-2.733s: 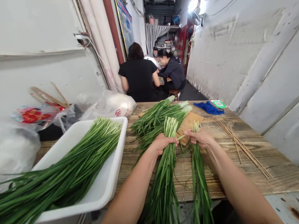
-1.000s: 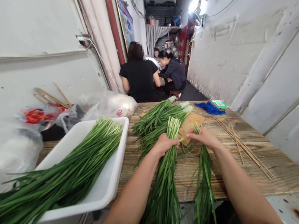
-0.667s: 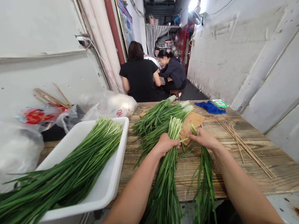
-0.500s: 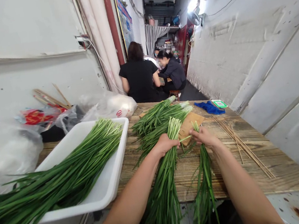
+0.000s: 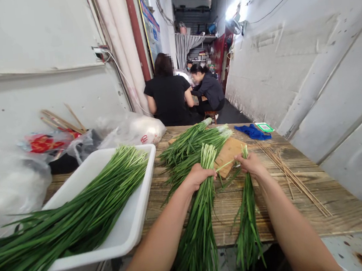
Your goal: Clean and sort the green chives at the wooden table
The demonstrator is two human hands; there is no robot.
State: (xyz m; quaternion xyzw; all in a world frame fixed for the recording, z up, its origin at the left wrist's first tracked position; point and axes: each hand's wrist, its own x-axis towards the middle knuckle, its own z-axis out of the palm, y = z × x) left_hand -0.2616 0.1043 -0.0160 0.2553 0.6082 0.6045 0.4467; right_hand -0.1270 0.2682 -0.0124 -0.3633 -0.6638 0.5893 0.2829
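Observation:
My left hand (image 5: 202, 176) is closed round a thick bunch of garlic chives (image 5: 200, 225), pale cut ends up and green leaves hanging past the table's front edge. In my right hand (image 5: 249, 163) is a thinner bunch of garlic chives (image 5: 247, 215), also hanging leaves down. A single pale chive stem (image 5: 224, 165) stretches between the two hands, its right end at my right fingertips. Behind my left hand, more chive bundles (image 5: 195, 140) lie on the table, partly over a wooden board (image 5: 229, 156).
On the left a white tray (image 5: 151, 165) holds a big heap of chives (image 5: 88, 213). Thin sticks (image 5: 296, 178) lie on the wooden table (image 5: 332, 187) at right, near a blue cloth (image 5: 253, 131) and a green-bordered card (image 5: 264, 127). Plastic bags (image 5: 130, 128) stand behind the tray. Two people sit beyond.
My right hand has shifted slightly right with its thinner bunch, away from the left hand. More of the single stem shows between the hands. The left hand keeps its grip.

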